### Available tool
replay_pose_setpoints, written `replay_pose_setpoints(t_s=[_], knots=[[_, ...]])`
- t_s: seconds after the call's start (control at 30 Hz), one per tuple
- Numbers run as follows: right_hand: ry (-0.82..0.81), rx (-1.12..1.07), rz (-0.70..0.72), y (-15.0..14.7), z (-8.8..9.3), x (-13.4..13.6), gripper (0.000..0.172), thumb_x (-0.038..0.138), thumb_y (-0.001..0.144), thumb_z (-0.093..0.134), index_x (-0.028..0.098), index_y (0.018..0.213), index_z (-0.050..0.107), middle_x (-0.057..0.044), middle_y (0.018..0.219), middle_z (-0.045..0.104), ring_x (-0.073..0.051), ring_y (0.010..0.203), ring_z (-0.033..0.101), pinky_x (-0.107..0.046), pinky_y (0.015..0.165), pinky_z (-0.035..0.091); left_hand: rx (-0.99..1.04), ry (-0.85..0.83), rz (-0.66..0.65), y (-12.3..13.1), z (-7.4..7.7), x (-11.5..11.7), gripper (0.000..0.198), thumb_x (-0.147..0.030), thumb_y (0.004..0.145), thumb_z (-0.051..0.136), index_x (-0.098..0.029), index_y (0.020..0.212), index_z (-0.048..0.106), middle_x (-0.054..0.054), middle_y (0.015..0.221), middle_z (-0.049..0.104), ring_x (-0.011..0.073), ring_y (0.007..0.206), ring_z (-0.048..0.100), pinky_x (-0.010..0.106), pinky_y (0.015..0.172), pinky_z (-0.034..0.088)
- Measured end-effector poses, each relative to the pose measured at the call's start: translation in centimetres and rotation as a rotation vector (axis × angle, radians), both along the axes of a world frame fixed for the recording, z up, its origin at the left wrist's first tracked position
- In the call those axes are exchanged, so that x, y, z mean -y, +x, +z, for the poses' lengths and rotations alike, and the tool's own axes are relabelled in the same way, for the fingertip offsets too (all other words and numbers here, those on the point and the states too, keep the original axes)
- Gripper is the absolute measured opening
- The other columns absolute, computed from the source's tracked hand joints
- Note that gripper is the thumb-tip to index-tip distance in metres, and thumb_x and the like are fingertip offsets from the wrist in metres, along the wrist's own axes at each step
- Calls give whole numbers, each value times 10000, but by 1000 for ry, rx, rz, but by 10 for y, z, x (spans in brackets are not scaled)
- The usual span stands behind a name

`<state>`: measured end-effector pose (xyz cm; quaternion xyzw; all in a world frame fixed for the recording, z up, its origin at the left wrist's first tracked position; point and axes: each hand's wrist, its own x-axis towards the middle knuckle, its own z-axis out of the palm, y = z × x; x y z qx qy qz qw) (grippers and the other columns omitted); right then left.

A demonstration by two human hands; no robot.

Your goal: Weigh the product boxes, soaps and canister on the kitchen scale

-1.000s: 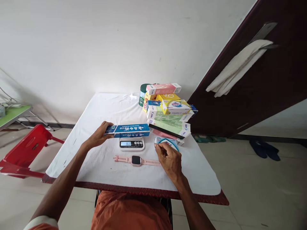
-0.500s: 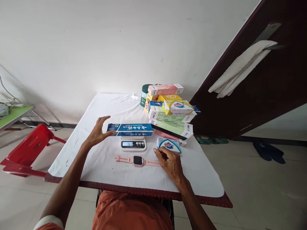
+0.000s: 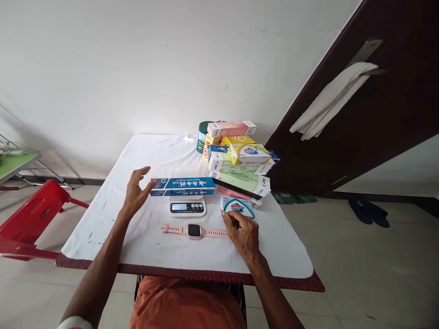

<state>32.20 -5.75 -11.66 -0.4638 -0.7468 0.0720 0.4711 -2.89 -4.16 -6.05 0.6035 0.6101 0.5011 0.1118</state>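
Left hand (image 3: 137,193) has opened up and backed off to the left, so the long toothpaste box (image 3: 187,183) is sitting by itself now, and the scale's display (image 3: 179,207) has changed from roughly 361 to what looks like 115.

Biggest stuff first: pale wall (image 3: 137,68) at the back, dark door (image 3: 394,109) on the right with a white towel (image 3: 334,101) draped over the handle, then the table (image 3: 144,249) under its white cloth, with a red chair (image 3: 30,214) off to the left. Toward the back right there's a messy pile of cartons: a pink box (image 3: 231,128) up top, a yellow-and-white soap box (image 3: 248,154) below it, pale green cartons (image 3: 245,182) lower down.

As for the toothpaste box, it's bright blue with big white characters, a darker panel with a little green mark at its left end, all of it upside down from this view. Edges look straight and crisp. It lies crosswise on the scale (image 3: 188,213), left end sticking out past it, right end just beside the green cartons.

Smaller again: a blue-and-white soap box (image 3: 238,206), then a pink watch (image 3: 194,231) stretched flat in front of the scale.

Left fingers are spread wide, thumb right by the box's left end; can't tell if it touches. Right hand (image 3: 243,234) is curled narrow by the soap box and strap end; can't tell if it's pinching anything.
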Motion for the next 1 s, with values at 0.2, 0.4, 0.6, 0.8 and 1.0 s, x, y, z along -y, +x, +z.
replay_pose_setpoints(t_s=[0.2, 0.4, 0.6, 0.8, 1.0], knots=[[170, 36, 5, 0, -6, -4, 322, 272, 1005, 622, 198, 698, 562, 52, 555, 540, -71, 476, 476, -207, 533, 390, -23, 10, -5, -4, -9, 1, 520, -600, 921, 666, -243, 1297, 643, 115, 1305, 669, 296, 1238, 654, 499, 1046, 537], [193, 64, -12, 0, -7, -3, 308, 247, 1005, 621, 197, 708, 556, 45, 571, 552, -73, 483, 483, -207, 540, 392, -65, 0, -14, -3, -9, 4, 515, -600, 934, 648, -243, 1304, 638, 109, 1311, 667, 297, 1233, 646, 504, 1050, 530], [215, 111, -31, 0, -9, -4, 342, 251, 1011, 606, 197, 682, 530, 54, 547, 501, -68, 467, 423, -212, 527, 361, -111, -3, -9, -4, -13, 4, 534, -599, 946, 632, -232, 1335, 624, 110, 1310, 664, 296, 1222, 647, 493, 1037, 537], [218, 110, -25, 0, -8, -2, 345, 247, 1016, 605, 199, 684, 526, 57, 548, 496, -69, 469, 414, -213, 528, 359, -135, -3, -17, -2, -13, 6, 534, -602, 958, 614, -226, 1336, 618, 114, 1307, 660, 297, 1235, 642, 495, 1042, 536], [221, 116, -27, -1, -8, -2, 344, 250, 1017, 602, 201, 684, 530, 46, 557, 547, -72, 465, 429, -219, 528, 359, -134, -11, -15, -1, -12, 8, 525, -604, 958, 606, -233, 1328, 616, 113, 1299, 660, 301, 1237, 643, 501, 1053, 535]])
